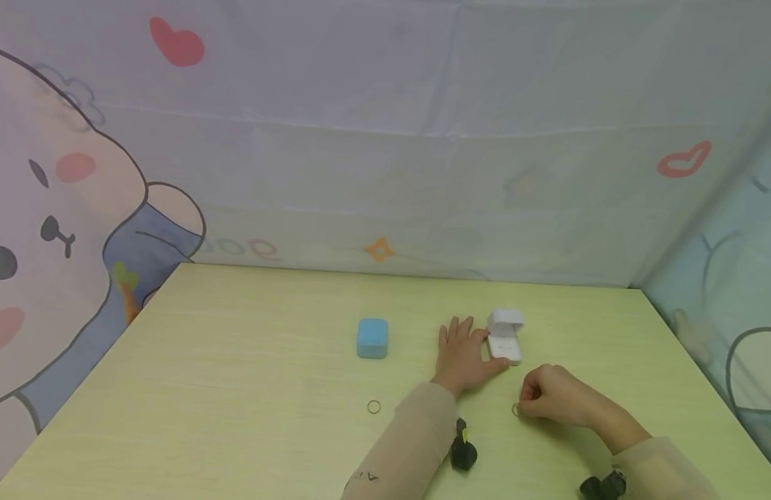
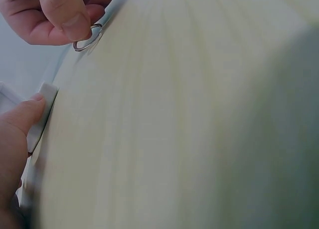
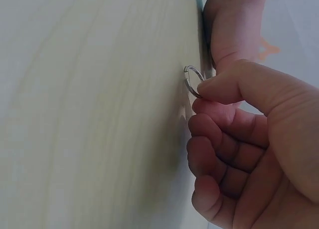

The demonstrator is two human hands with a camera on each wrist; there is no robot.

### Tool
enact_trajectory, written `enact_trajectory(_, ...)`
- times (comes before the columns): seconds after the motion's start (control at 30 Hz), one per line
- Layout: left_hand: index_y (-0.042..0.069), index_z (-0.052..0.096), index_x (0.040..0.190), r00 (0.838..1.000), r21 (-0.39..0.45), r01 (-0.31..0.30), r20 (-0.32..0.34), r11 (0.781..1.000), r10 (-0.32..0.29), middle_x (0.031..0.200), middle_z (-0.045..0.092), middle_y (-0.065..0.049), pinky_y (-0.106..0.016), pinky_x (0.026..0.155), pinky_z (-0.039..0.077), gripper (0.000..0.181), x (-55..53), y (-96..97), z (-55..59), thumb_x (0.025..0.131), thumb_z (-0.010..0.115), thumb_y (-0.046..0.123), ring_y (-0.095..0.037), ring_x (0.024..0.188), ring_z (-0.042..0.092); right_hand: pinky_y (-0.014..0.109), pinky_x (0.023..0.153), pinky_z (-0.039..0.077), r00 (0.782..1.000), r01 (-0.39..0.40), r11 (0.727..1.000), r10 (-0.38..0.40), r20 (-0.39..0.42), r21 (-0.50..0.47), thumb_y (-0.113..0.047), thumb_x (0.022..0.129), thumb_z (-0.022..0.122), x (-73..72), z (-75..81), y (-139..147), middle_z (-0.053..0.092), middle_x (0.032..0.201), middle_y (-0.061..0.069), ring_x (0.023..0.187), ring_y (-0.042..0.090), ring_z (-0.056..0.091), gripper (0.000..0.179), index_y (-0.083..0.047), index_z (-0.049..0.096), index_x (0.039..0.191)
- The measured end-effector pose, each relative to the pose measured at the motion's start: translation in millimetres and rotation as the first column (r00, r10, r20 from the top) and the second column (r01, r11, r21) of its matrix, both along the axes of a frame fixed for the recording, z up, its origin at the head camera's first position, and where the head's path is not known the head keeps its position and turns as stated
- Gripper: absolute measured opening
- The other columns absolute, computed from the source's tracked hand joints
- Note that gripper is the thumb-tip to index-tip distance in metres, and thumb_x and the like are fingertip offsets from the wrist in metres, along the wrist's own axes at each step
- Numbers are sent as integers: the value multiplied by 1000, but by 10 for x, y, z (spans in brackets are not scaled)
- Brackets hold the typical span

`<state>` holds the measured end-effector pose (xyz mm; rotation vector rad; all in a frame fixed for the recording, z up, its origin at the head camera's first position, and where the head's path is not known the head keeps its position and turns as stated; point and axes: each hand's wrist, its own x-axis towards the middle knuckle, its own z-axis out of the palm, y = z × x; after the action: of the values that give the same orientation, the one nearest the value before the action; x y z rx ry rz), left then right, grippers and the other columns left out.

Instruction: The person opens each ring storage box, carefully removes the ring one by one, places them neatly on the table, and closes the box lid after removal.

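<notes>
A small white ring box (image 1: 507,321) stands on the table with its lid raised. My left hand (image 1: 463,357) holds it from the left, index finger at its side and thumb on its front edge; the left wrist view shows the thumb against the box's wall (image 2: 48,99). Just in front of the box, my right hand (image 1: 557,396) pinches a thin silver-coloured ring (image 3: 187,81) between thumb and index finger. Most of that ring stands out past the fingertips, close over the table. The other right fingers are curled into the palm.
A light blue box (image 1: 372,338) with its lid down stands left of my left hand. Nearer to me, another ring (image 1: 369,409) lies flat on the pale wooden table (image 1: 235,389). A printed cloth (image 1: 360,167) hangs behind the table's far edge.
</notes>
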<state>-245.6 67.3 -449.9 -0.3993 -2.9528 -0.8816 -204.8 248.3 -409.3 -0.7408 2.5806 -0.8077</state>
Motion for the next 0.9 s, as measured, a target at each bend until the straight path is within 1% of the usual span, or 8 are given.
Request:
enact_trajectory(0.33,18,55,131,1000,-8,-2,1,1000,2,151,36,-6,-50,118,13,63,-1,3,11,83,60,59,-31,145,21,19,48,40,1000,15,999,-15,-5,31,-15,81,68,-22,0,-10,55,61,-9,53,1,45,14,-12,61,69)
enact_trajectory(0.5,18,55,130,1000,-1,-2,3,1000,2,151,36,-7,-50,118,14,62,15,-3,30,83,61,59,-31,145,21,19,48,39,1000,20,999,-19,-6,39,-15,81,68,-24,-8,-6,54,61,-8,53,2,45,14,-12,61,69)
enact_trajectory(0.73,20,54,131,1000,-2,-1,15,1000,1,152,33,-5,-49,119,11,63,-5,-3,-20,83,59,60,-29,146,17,19,48,39,1000,23,998,-22,-17,58,-16,82,68,-25,4,-10,54,60,-9,52,2,44,15,-13,61,68)
enact_trajectory(0.9,19,54,131,1000,-2,3,10,1000,-3,152,34,-5,-49,118,12,62,-5,-6,-25,83,59,59,-30,146,18,19,48,38,999,34,996,-32,-28,78,-17,82,68,-27,7,-19,52,59,-9,52,3,44,17,-13,60,67)
